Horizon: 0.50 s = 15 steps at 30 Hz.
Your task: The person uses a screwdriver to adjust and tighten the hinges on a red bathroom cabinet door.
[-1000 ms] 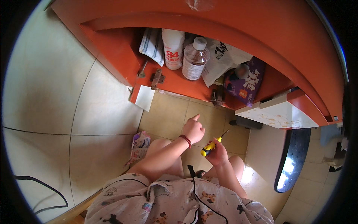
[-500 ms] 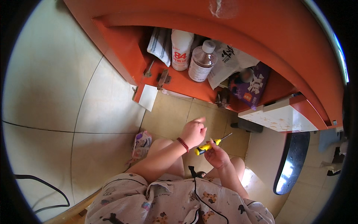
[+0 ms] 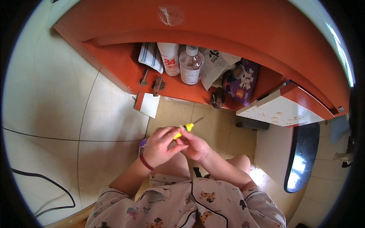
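A yellow and black screwdriver (image 3: 189,127) lies between my two hands, its metal shaft pointing away and to the right. My right hand (image 3: 195,146) grips the handle with thumb and fingers. From the left, my left hand (image 3: 161,143), with a dark red bead bracelet on the wrist, closes over the back end of the handle. The two hands hide most of that handle. Beyond the screwdriver tip stands an open orange-red cabinet (image 3: 182,32). Metal hinges (image 3: 158,86) sit along its lower edge, with a second hinge (image 3: 217,98) farther right.
Inside the cabinet are a folded striped cloth (image 3: 151,57), a white bottle (image 3: 169,60), a clear bottle (image 3: 191,66), a plastic bag (image 3: 211,68) and a purple package (image 3: 246,81). A white floral panel (image 3: 291,108) juts out at right. A black cord (image 3: 45,180) lies left.
My hands have come together to the left, with the screwdriver carried along. My left hand, apart from it before, now closes on its handle. The view has shifted slightly.
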Each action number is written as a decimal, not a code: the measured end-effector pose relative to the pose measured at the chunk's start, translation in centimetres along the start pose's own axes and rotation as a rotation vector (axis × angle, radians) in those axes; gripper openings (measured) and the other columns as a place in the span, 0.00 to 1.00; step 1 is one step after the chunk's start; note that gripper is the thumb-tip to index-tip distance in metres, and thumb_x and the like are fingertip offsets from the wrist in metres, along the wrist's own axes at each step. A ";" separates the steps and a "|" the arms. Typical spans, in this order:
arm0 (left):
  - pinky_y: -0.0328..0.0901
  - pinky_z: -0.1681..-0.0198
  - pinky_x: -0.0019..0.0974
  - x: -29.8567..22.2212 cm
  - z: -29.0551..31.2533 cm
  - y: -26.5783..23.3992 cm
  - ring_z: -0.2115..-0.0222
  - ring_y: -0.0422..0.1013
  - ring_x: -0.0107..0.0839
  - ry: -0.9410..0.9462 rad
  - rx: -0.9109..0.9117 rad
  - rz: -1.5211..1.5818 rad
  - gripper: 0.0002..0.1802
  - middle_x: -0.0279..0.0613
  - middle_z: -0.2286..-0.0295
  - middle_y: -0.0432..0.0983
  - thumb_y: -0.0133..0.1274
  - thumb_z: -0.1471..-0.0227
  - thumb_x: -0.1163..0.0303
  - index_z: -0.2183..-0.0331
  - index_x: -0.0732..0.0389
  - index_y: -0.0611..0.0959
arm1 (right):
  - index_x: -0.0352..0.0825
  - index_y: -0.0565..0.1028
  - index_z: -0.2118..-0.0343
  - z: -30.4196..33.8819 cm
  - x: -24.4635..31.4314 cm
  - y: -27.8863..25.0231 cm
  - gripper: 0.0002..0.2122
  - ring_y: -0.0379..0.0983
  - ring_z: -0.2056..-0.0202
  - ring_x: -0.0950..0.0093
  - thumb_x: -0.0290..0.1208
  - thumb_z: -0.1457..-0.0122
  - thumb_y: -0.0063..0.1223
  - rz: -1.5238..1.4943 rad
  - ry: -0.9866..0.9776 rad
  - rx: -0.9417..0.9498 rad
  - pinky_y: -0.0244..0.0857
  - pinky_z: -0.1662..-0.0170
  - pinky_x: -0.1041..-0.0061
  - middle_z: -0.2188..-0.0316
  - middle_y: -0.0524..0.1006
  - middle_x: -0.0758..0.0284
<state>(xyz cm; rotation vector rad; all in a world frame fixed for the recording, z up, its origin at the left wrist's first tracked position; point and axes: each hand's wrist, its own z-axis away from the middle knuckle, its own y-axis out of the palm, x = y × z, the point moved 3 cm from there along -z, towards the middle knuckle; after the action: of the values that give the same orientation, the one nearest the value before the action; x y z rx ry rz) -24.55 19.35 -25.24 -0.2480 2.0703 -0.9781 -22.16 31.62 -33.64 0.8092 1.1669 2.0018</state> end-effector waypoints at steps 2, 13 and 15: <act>0.67 0.65 0.37 0.9 -0.2 -2.0 0.68 0.71 0.38 -0.058 -0.022 -0.150 0.19 0.43 0.68 0.74 0.63 0.64 0.69 0.65 0.63 0.79 | 0.39 0.71 0.61 -0.9 0.1 3.0 0.11 0.69 0.68 0.85 0.37 0.43 0.50 0.094 0.061 0.015 0.64 0.64 0.85 0.69 0.73 0.75; 0.65 0.69 0.34 1.6 -10.1 -13.7 0.73 0.70 0.38 -0.185 -0.011 -0.410 0.10 0.46 0.74 0.73 0.60 0.64 0.77 0.73 0.66 0.79 | 0.34 0.69 0.59 3.1 1.9 -2.5 0.10 0.72 0.70 0.80 0.28 0.44 0.50 0.429 -0.034 -0.230 0.65 0.66 0.83 0.70 0.73 0.72; 0.65 0.69 0.34 1.8 -11.1 -13.5 0.73 0.70 0.40 -0.192 0.042 -0.447 0.10 0.47 0.74 0.74 0.60 0.64 0.76 0.73 0.67 0.79 | 0.35 0.70 0.62 4.4 2.2 -4.7 0.07 0.72 0.72 0.81 0.28 0.44 0.50 0.382 -0.090 -0.299 0.65 0.67 0.82 0.72 0.72 0.72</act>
<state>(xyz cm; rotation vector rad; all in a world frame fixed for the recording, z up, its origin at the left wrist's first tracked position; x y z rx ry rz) -36.02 15.48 -12.54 -0.7768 1.8516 -1.2059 -18.92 37.22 -35.69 1.0084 0.6729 2.3467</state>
